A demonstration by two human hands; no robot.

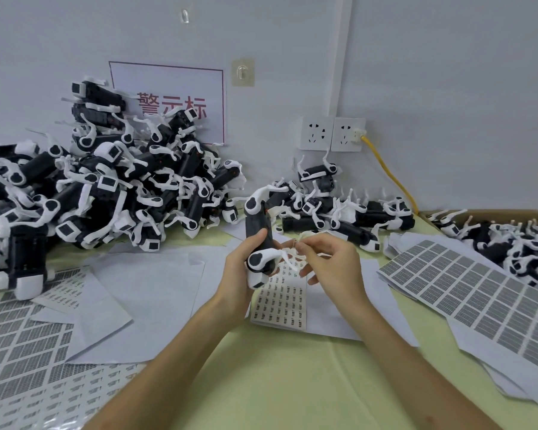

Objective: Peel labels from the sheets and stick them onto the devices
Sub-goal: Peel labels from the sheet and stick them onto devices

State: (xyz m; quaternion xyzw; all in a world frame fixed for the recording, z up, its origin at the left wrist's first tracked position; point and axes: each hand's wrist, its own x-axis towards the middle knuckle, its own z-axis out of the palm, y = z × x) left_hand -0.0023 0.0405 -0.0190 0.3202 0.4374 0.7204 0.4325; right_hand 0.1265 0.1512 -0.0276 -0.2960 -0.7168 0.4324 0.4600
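My left hand (pixel 241 265) grips a black and white device (pixel 257 231) upright above the table, thumb across its black body. My right hand (pixel 326 259) is just to the right of it and pinches a small clear label (pixel 295 243) between thumb and forefinger, close to the device's white arm. Under both hands lies a small label sheet (pixel 280 302) with rows of tiny dark labels. A sheet of larger grey labels (pixel 466 287) lies at the right.
A big pile of the same devices (pixel 100 181) fills the back left against the wall. A smaller pile (pixel 339 209) sits at the back centre, and a cardboard box (pixel 522 240) of devices stands at the right. More label sheets (pixel 22 346) and blank backing papers (pixel 143 293) cover the left table. A yellow cable (pixel 389 175) hangs from the wall socket.
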